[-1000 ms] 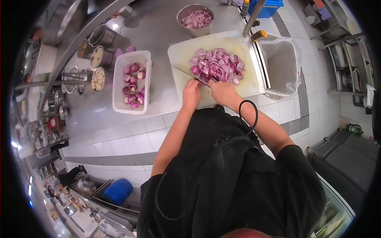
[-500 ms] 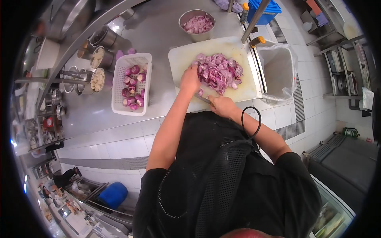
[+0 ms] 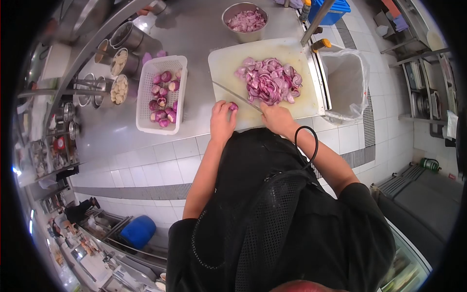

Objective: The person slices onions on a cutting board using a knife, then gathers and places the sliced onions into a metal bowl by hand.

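Observation:
My right hand [image 3: 276,119] is closed around the handle of a knife [image 3: 237,96], whose long blade slants up and left across the cutting board [image 3: 224,58]. At the board's near left edge, my left hand [image 3: 222,121] has its fingers closed on a small piece of red onion [image 3: 234,106]. Beyond the blade lies a heap of sliced red onion [image 3: 272,82], untouched by either hand. A white plastic basket [image 3: 141,104] to the left holds several peeled red onions [image 3: 163,102].
Behind the board stands a metal pot [image 3: 244,35] of chopped onion. A lined bin [image 3: 346,87] is right of the counter. Metal containers [image 3: 127,63], some with pale pieces, stand at the left. A metal post [image 3: 318,22] rises by the board's far right corner.
My left hand has moved from the sliced heap toward the near left edge and now holds an onion piece. The knife blade now shows clearly, apart from the heap.

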